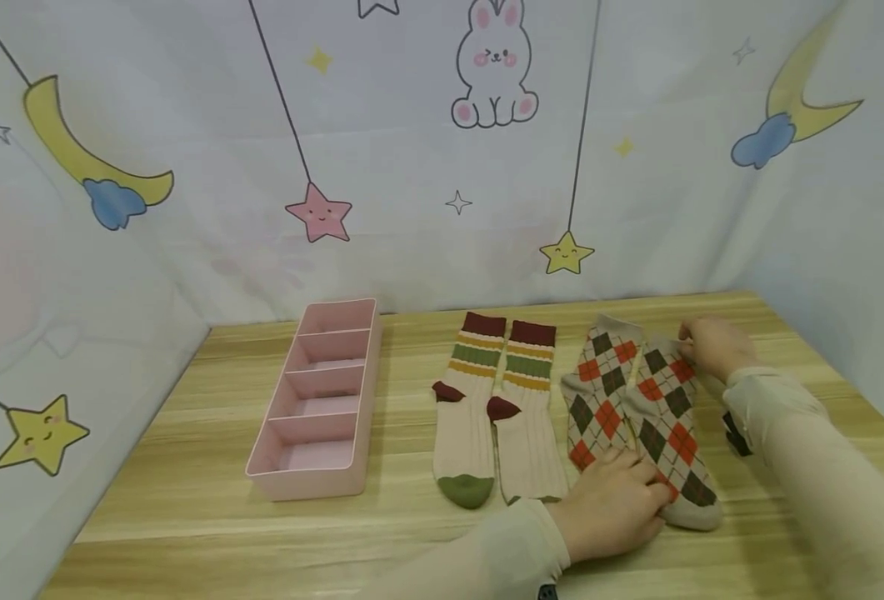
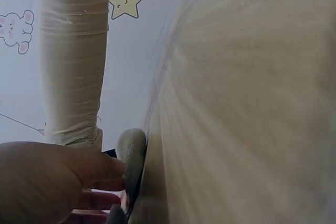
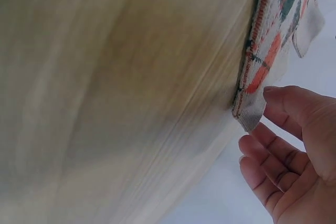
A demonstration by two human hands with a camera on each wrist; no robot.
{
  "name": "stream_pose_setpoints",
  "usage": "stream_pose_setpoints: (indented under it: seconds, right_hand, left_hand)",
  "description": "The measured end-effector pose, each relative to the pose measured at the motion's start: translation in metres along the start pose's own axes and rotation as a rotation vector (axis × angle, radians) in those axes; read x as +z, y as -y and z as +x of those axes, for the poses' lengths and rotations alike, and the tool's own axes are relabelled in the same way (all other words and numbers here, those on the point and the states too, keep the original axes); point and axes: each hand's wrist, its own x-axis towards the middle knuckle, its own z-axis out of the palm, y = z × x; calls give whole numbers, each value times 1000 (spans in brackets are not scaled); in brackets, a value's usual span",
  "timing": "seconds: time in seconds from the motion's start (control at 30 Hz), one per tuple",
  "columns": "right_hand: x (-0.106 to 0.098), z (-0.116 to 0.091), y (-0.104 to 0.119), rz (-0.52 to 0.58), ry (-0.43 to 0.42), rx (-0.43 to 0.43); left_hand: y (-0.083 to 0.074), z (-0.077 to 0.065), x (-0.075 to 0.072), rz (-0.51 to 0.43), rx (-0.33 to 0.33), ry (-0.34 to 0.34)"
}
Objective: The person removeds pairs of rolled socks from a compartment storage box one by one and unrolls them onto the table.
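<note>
Two argyle socks in grey, red and dark green lie side by side on the wooden table, the left argyle sock (image 1: 599, 375) partly under the right argyle sock (image 1: 670, 417). My left hand (image 1: 614, 504) rests on their lower parts, fingers lying over the fabric; in the left wrist view its thumb is beside a grey toe (image 2: 132, 150). At the far end, my right hand (image 1: 719, 346) pinches the cuff of the right argyle sock between thumb and forefinger. In the right wrist view that cuff (image 3: 254, 111) is at the fingertips, with the other fingers loosely bent.
To the left of the argyle socks lie two cream striped socks (image 1: 464, 442) with maroon cuffs and heels. Farther left stands a pink organizer box (image 1: 359, 479) with several compartments. A printed white curtain (image 1: 412, 250) hangs behind the table (image 1: 209, 467).
</note>
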Motion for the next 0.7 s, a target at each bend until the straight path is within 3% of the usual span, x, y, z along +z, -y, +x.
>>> stream_pose_setpoints:
  seconds: [0.2, 0.43, 0.7]
  right_hand:
    - [3, 0, -1, 17, -16, 23]
    - [4, 1, 3, 36, -47, 33]
    - [5, -8, 14, 37, -183, -8]
  left_hand:
    - [8, 0, -7, 24, -18, 8]
    - [22, -9, -16, 120, -41, -53]
    - [43, -24, -13, 194, -96, -114]
